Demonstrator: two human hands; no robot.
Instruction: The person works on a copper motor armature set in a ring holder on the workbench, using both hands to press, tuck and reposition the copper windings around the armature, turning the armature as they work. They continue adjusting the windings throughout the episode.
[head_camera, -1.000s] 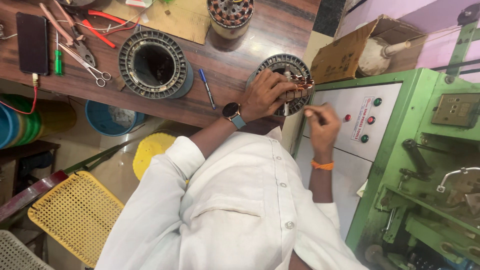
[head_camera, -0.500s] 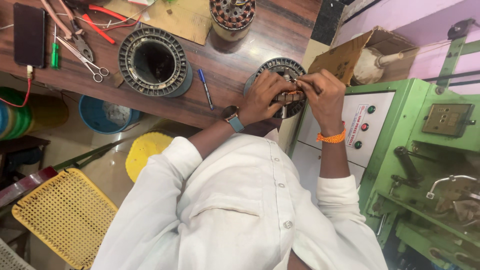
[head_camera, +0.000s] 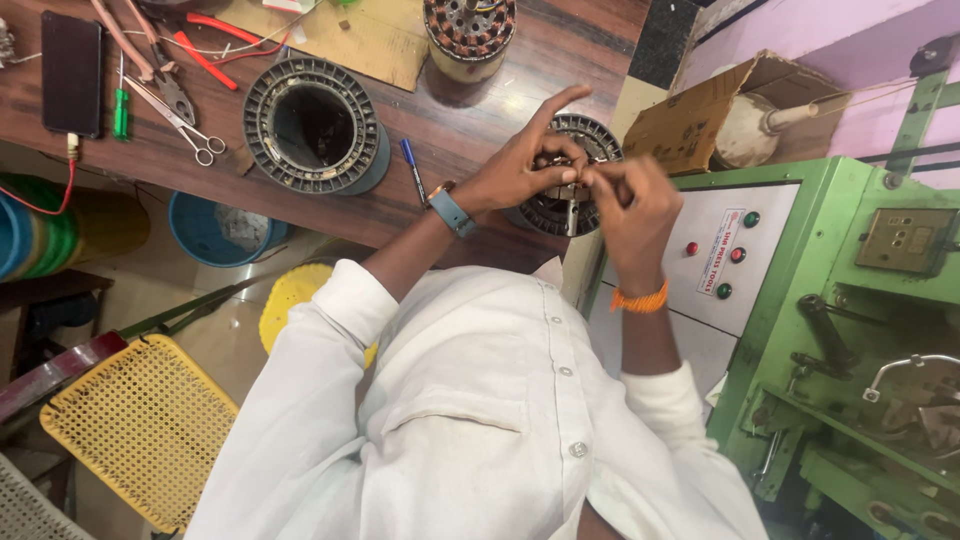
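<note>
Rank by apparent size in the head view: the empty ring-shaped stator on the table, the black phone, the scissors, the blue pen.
1. Stator, clearly largest.
2. Phone.
3. Scissors, about as long as the phone but far thinner; close call.
4. Pen, smallest.

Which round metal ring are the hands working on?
Find the brown wooden table, then its edge beside the green machine. The ring sits there under both hands. Unlike the bigger empty ring, fingers cover it.
</note>
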